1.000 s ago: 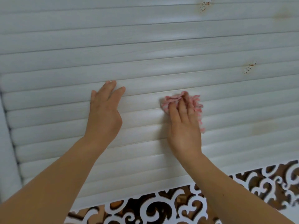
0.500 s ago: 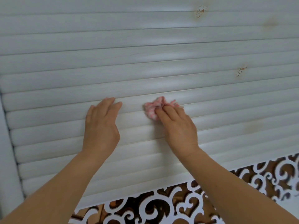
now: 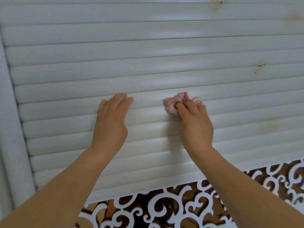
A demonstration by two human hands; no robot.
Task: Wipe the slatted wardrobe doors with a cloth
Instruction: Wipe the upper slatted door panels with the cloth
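Slatted door: frame edge at left, fretwork panel below, bare slats above & to right. L hand flat on slats, fingers straight. R hand bunches pink cloth against mid slat, fingers curled round it.

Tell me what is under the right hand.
A bunched pink cloth sticks out past the right hand, pressed to the white slats. The slat surface beneath them is covered.

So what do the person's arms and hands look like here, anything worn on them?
Both forearms are bare as far as the frame shows, with no sleeve in view. The left hand and right hand wear no gloves, and no watch, bracelet or ring is visible. Nails look short and unpainted, though they are a little blurred.
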